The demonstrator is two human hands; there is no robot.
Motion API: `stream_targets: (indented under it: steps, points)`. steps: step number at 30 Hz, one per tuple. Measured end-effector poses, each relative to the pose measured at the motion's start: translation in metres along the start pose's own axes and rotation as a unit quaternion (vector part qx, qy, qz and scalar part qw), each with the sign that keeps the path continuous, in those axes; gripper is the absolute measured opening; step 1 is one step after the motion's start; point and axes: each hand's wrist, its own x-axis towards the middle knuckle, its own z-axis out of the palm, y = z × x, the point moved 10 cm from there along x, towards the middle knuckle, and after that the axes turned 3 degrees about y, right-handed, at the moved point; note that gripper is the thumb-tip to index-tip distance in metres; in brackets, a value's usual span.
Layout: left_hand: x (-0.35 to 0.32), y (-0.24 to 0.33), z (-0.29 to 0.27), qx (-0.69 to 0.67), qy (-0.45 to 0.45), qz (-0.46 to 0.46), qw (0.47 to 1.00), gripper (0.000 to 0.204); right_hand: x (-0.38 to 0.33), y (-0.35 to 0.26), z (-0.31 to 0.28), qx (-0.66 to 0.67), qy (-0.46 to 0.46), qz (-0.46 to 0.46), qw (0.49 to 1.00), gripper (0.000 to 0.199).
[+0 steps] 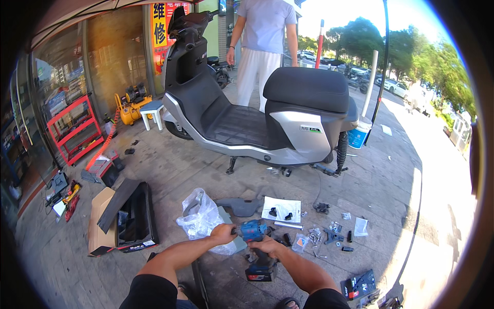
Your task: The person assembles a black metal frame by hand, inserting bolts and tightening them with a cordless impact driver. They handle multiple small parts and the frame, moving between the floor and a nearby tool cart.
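A blue and black cordless impact wrench (252, 230) is held over the paving in front of me, its black nose pointing left. My right hand (266, 248) wraps round its handle, above the battery (260, 272). At the nose end my left hand (223, 235) is closed; its fingers hide whether a socket or bit is in them. Just beyond that hand lies a crumpled clear plastic bag (198, 219). To the right of the tool, bolts and small metal parts (316, 238) are strewn beside a dark bracket (333, 237). A white sheet (280, 209) carries small black parts.
A grey and black electric scooter (247, 129) stands ahead, a person (265, 36) behind it. An opened carton (128, 221) sits at left, near a red rack (74, 129) and a yellow compressor (135, 107). A blue-black package (358, 285) lies at lower right.
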Motion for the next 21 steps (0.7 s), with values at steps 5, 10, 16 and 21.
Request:
stream_targets:
  steps: [5,10,16,21]
  points:
    - [0.006,-0.004,0.006,-0.052,-0.042,0.018,0.998,0.028,0.001,-0.004,-0.004,-0.044,0.009,0.006,0.999,0.010]
    - [0.004,-0.001,0.022,-0.183,-0.176,0.036,0.966,0.031,-0.005,-0.019,0.003,-0.042,-0.027,-0.052,0.997,0.016]
    - [-0.030,-0.011,0.039,-0.258,-0.424,-0.189,0.847,0.018,-0.001,0.002,0.005,-0.062,-0.057,-0.007,0.996,0.021]
    - [-0.041,-0.006,0.039,-0.261,-0.461,-0.190,0.827,0.019,0.017,0.011,0.015,-0.143,-0.114,-0.035,0.983,0.028]
